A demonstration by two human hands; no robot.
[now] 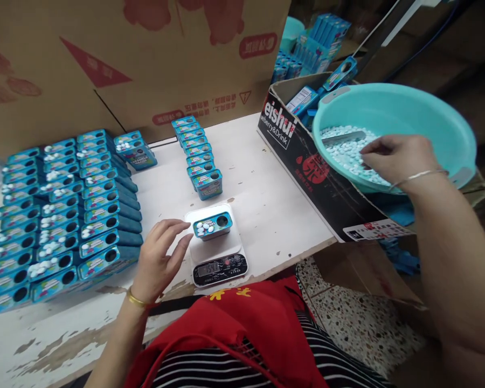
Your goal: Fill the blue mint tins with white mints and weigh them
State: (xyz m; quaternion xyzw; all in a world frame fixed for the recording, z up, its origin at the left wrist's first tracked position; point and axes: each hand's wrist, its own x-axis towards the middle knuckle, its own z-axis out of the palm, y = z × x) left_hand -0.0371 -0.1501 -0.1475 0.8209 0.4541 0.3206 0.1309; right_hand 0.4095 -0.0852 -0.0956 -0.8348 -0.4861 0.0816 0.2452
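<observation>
A small blue tin (212, 226) with a round dark hole stands on a white digital scale (218, 249); several white candies lie on its lid. My left hand (161, 253) is just left of this tin, thumb and fingers apart, holding nothing. My right hand (404, 156) reaches into a turquoise basin (420, 108) at the right, its fingertips pinched at the white candies (350, 151). Whether anything is between them is hidden. A metal scoop (343, 138) rests on the candies beside that hand. The scale's display is lit, but its digits are hard to read.
Rows of blue tins (109, 215) fill the table's left, many with candies on top. A shorter row of tins (198, 145) stands behind the scale. A black printed carton (295, 156) with more tins supports the basin. A large cardboard box (117, 32) walls the back.
</observation>
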